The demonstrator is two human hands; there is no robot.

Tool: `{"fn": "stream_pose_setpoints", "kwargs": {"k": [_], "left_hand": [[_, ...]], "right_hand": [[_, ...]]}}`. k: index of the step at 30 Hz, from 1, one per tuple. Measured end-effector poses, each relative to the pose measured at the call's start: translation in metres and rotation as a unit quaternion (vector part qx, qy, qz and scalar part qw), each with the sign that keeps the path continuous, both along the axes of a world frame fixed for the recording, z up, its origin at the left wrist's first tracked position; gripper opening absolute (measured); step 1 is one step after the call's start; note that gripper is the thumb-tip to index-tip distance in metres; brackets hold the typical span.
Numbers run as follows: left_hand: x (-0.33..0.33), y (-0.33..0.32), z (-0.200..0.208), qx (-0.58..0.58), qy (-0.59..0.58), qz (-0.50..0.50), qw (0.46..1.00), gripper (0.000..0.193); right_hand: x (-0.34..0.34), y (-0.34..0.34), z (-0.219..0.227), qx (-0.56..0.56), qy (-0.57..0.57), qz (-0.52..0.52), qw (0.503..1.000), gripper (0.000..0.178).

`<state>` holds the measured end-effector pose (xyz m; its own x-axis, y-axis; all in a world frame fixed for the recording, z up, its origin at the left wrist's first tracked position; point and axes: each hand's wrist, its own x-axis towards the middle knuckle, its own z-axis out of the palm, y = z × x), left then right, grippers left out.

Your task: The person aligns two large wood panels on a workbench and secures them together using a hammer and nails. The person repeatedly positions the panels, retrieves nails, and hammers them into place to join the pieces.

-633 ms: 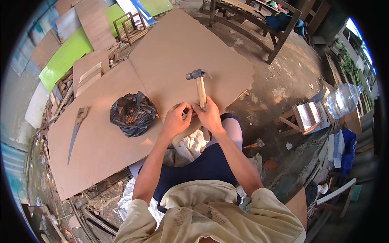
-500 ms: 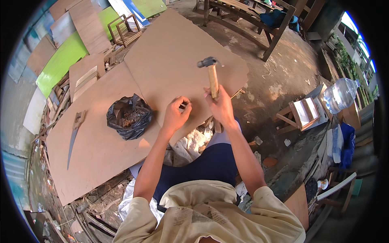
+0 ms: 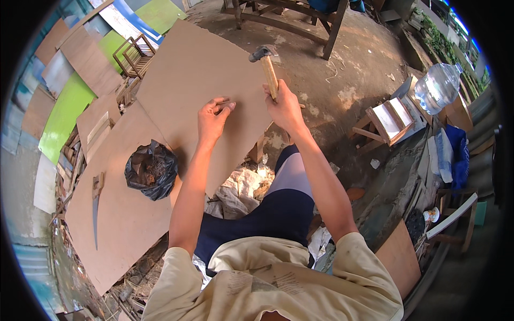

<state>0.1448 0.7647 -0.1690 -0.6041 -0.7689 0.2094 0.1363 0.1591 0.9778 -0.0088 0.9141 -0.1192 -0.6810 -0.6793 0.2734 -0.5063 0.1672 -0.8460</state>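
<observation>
My right hand [image 3: 282,108] is closed round the wooden handle of a hammer [image 3: 270,75], whose dark metal head points up and away from me. To its left, my left hand [image 3: 213,119] is raised over the large brown board [image 3: 201,64], thumb and fingertips pinched together. Something small and thin seems to sit between those fingertips, too small to name. A black plastic bag [image 3: 167,181] stands open on the near-left board, with a heap of thin rusty-brown pieces inside, perhaps nails. Farther left lies a handsaw [image 3: 96,206], its blade toward me.
A wooden bench [image 3: 286,24] stands beyond the board. On the right are a small wooden stool [image 3: 386,123] and a clear plastic water jug [image 3: 439,88]. A small slatted wooden rack [image 3: 134,56] and leaning panels [image 3: 67,109] line the left. Scrap lies round the boards' edges.
Both hands have moved forward and a little left, away from my body, with the hammer still in the right. The whole view has shifted and turned slightly.
</observation>
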Motion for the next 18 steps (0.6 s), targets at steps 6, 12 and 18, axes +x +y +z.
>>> {"fn": "stream_pose_setpoints", "kwargs": {"k": [6, 12, 18], "left_hand": [[-0.033, -0.004, 0.006, -0.128, -0.015, 0.039, 0.991, 0.023], [-0.052, -0.006, 0.0, -0.13, -0.011, 0.062, 0.989, 0.018], [-0.062, -0.012, -0.014, -0.131, -0.01, 0.07, 0.989, 0.019]], "right_hand": [[-0.006, 0.008, -0.003, -0.048, -0.029, 0.014, 0.998, 0.022], [0.0, 0.006, -0.005, -0.009, 0.021, 0.025, 0.999, 0.021], [0.0, 0.006, -0.002, -0.043, -0.02, 0.021, 0.999, 0.021]]}}
